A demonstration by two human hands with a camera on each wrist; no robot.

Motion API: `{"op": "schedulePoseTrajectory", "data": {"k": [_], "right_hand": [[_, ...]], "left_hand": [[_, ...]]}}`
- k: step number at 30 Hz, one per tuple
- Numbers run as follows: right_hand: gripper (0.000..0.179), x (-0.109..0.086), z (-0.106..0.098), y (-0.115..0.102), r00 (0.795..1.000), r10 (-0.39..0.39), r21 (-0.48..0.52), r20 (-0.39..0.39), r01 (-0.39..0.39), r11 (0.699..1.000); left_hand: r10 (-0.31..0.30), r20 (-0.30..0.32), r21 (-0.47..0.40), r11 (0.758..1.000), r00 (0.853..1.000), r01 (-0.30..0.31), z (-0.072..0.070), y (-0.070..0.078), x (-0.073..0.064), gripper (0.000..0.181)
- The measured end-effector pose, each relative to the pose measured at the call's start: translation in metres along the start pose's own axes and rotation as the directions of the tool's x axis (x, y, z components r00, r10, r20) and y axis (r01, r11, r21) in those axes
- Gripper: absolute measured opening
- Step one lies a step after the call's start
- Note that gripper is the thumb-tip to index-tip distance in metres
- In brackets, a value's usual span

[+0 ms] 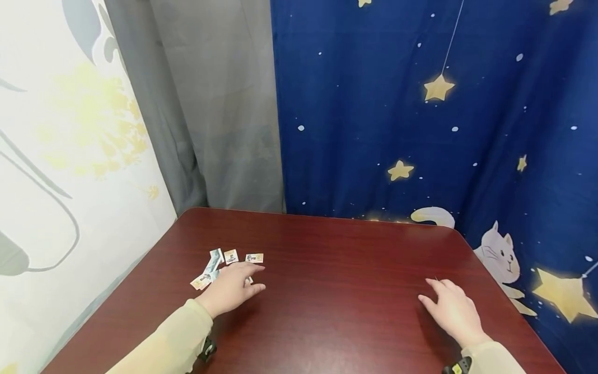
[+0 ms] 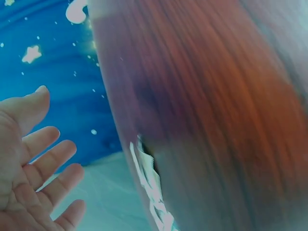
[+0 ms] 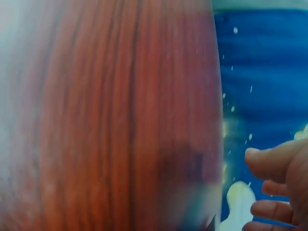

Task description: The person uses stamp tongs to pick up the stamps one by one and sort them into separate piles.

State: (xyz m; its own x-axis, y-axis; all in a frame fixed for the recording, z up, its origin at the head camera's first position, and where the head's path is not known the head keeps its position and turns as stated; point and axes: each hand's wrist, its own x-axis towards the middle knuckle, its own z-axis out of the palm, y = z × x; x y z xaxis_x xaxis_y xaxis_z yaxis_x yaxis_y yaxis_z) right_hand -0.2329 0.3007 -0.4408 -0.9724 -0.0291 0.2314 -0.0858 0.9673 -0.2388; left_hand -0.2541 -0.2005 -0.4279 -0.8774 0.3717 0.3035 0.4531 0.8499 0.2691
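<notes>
Small printed paper pieces (image 1: 212, 262) lie in a loose group on the left part of the dark red table (image 1: 336, 291). One single piece (image 1: 254, 257) sits a little to their right. My left hand (image 1: 232, 288) is over the near side of this group and hides part of it. Its fingers are loosely spread and hold nothing; the left wrist view shows its bare palm, apart from the pale paper pieces (image 2: 153, 185). Over the right part of the table, my right hand (image 1: 453, 309) has relaxed fingers, and no held thing shows in the right wrist view.
A blue curtain with stars (image 1: 355, 104) and a grey curtain (image 1: 224, 104) hang behind the table's far edge. To the left is a white patterned cloth (image 1: 60, 208). A small dark tip (image 3: 211, 222) shows at the table edge in the right wrist view.
</notes>
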Motion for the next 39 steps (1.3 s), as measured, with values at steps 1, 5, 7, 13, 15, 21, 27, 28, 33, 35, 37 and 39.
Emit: {"op": "schedulePoseTrajectory", "data": {"k": [1, 5, 7, 13, 15, 21, 27, 28, 33, 35, 37, 39], "right_hand": [[0.056, 0.0, 0.001, 0.005, 0.999, 0.038, 0.007, 0.01, -0.038, 0.999], [0.062, 0.001, 0.002, 0.023, 0.989, 0.139, 0.03, 0.048, -0.141, 0.99], [0.063, 0.001, 0.003, 0.029, 0.982, 0.174, 0.038, 0.067, -0.177, 0.984], [0.066, 0.003, 0.003, 0.04, 0.958, 0.257, 0.035, 0.128, -0.263, 0.964], [0.067, 0.004, 0.003, 0.042, 0.951, 0.274, 0.031, 0.143, -0.281, 0.959], [0.064, 0.004, 0.006, 0.046, 0.943, 0.286, 0.03, 0.172, -0.295, 0.955], [0.058, 0.004, 0.007, 0.047, 0.945, 0.277, 0.032, 0.171, -0.287, 0.957], [0.057, 0.004, 0.007, 0.047, 0.947, 0.275, 0.031, 0.169, -0.284, 0.958], [0.054, 0.004, 0.009, 0.048, 0.95, 0.271, 0.034, 0.158, -0.279, 0.96], [0.053, 0.004, 0.01, 0.048, 0.951, 0.273, 0.036, 0.148, -0.281, 0.959], [0.05, 0.005, 0.012, 0.048, 0.954, 0.269, 0.041, 0.133, -0.276, 0.96], [0.049, 0.005, 0.014, 0.048, 0.957, 0.262, 0.047, 0.122, -0.269, 0.962]], "left_hand": [[-0.025, -0.004, -0.008, 1.0, 1.0, 0.025, 0.001, -0.003, 0.0, 0.043], [-0.067, -0.012, -0.008, 0.998, 0.998, 0.066, 0.003, -0.015, 0.002, 0.041], [-0.078, -0.012, -0.002, 0.997, 0.997, 0.077, 0.004, -0.021, 0.001, 0.04], [-0.104, -0.023, 0.047, 0.993, 0.994, 0.105, 0.008, -0.038, -0.001, 0.035], [-0.112, -0.012, 0.06, 0.992, 0.994, 0.113, 0.009, -0.042, -0.001, 0.034], [-0.139, 0.038, 0.071, 0.988, 0.99, 0.136, 0.011, -0.047, 0.0, 0.038], [-0.138, 0.131, 0.09, 0.988, 0.982, 0.127, 0.011, -0.046, 0.002, 0.046], [-0.139, 0.153, 0.094, 0.988, 0.978, 0.125, 0.01, -0.045, 0.003, 0.047], [-0.127, 0.245, 0.093, 0.99, 0.961, 0.107, 0.014, -0.043, 0.01, 0.056], [-0.125, 0.266, 0.098, 0.99, 0.956, 0.102, 0.018, -0.044, 0.013, 0.06], [-0.135, 0.287, 0.106, 0.988, 0.949, 0.108, 0.02, -0.044, 0.017, 0.064], [-0.148, 0.311, 0.124, 0.986, 0.939, 0.114, 0.022, -0.044, 0.022, 0.068]]}}
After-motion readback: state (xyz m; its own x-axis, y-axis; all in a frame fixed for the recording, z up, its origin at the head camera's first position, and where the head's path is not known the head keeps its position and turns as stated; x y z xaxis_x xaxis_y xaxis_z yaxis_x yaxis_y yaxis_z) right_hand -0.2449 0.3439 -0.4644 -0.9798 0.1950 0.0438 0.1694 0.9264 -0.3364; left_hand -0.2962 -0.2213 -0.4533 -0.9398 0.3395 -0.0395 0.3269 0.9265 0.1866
